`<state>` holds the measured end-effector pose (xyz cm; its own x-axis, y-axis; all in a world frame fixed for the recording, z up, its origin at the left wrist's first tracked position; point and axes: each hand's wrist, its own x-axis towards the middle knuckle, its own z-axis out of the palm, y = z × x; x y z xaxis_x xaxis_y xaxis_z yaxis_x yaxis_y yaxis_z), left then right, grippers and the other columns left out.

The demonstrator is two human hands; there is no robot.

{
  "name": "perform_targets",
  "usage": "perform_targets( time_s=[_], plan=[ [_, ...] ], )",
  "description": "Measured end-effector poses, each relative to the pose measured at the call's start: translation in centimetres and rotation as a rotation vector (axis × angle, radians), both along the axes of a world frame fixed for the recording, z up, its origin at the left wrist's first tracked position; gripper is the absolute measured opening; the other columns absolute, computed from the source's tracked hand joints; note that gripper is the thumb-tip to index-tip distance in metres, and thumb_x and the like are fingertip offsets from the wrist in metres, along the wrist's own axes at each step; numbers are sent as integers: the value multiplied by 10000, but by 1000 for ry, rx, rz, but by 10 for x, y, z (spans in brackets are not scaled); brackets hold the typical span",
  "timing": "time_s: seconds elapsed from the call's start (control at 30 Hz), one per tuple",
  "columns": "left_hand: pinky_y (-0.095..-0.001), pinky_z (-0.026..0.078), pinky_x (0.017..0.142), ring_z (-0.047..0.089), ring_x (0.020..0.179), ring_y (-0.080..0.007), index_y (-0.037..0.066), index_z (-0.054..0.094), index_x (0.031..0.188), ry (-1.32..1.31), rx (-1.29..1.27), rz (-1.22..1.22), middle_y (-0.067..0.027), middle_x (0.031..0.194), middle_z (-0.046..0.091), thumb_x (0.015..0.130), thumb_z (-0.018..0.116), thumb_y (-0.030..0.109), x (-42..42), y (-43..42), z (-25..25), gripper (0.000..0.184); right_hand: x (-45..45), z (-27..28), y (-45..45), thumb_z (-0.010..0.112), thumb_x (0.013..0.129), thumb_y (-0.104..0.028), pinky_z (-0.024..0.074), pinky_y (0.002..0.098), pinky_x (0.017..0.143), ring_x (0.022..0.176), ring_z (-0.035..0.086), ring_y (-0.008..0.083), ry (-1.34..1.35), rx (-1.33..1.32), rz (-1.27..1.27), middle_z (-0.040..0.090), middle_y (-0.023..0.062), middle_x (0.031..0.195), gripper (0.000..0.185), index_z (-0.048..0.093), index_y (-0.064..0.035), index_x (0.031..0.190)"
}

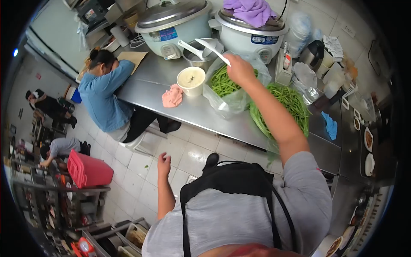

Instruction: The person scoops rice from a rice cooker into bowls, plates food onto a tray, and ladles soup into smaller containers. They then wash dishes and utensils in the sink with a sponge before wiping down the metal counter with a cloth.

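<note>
My right hand is closed on one end of a slim, knife-shaped white utensil. The utensil's far end reaches over a metal bowl, where another white handle rests. Below this hand lies a clear plastic bag of green beans. Under my right forearm sits a green bag of more beans. A round tub with a pale lid and a crumpled pink cloth are left of the beans. Away from the table, my left hand hangs over the floor, its fingers loosely apart and holding nothing.
Two large rice cookers stand along the back, one under a purple cloth. At the table's left end a person in blue sits leaning on it. A red bin and two more people are farther left.
</note>
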<state>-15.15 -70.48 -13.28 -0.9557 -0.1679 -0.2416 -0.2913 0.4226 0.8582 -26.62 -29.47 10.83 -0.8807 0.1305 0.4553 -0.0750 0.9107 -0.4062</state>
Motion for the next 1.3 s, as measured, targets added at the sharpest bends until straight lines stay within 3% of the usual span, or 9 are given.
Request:
perform_targets(
  time_s=[0.23,0.5,0.57,0.6,0.67,0.8,0.9,1.07,1.3],
  plan=[
    [-317,394,775,477,904,-232,6,462,1060,524,-117,-293,-146,1001,474,722,535,76,-159,80,83,352,-129,20,-9,476,726,-124,416,402,628,746,579,246,-104,512,-117,544,92,846,163,585,-143,846],
    [-422,326,833,410,954,-342,-35,440,1051,864,-101,-455,-212,1041,441,701,545,150,-236,111,75,409,-143,8,-20,603,648,-224,386,395,688,853,515,247,-50,393,-135,503,72,917,273,565,-167,913],
    [-399,337,839,421,949,-302,-48,377,1108,666,121,-311,-197,1105,367,741,562,182,-246,114,57,471,-100,8,-6,630,629,-224,388,395,704,864,513,247,22,271,-153,503,71,936,326,563,-159,941],
    [-384,340,848,402,982,-286,-41,350,1135,622,218,-250,-189,1118,338,749,555,165,-228,128,98,484,-74,5,1,631,630,-218,389,392,716,871,513,247,82,201,-169,506,73,943,331,564,-154,948],
    [-387,291,888,357,1035,-318,-25,342,1164,854,-199,-227,-202,1137,350,744,533,142,-236,117,100,490,-22,-4,19,629,637,-205,397,384,729,877,514,250,174,122,-270,511,78,954,332,565,-140,956],
    [-372,276,888,339,1064,-297,-7,307,1195,971,-140,-305,-179,1187,324,741,501,129,-232,145,150,513,136,-32,56,614,668,-166,428,347,708,840,532,261,206,6,-691,524,98,940,287,566,-100,943],
    [-358,280,885,336,1079,-271,3,290,1207,1010,162,-401,-159,1206,309,733,493,98,-198,203,193,524,257,-73,50,590,679,-161,440,356,686,788,535,272,149,-127,-1003,522,100,897,264,563,-106,935],
    [-322,345,842,374,1050,-219,21,326,1195,1005,507,-825,-121,1172,354,738,513,60,-104,316,207,495,410,-110,18,580,699,-151,452,329,626,698,554,260,26,-290,-1220,543,105,831,236,568,-87,927],
    [-368,280,904,349,1059,-313,43,426,1116,890,393,-1562,-179,1117,369,678,594,102,94,471,167,473,568,-135,-20,570,711,-116,452,300,580,656,559,237,87,-401,-1401,556,110,785,206,572,-59,909]
  ],
)
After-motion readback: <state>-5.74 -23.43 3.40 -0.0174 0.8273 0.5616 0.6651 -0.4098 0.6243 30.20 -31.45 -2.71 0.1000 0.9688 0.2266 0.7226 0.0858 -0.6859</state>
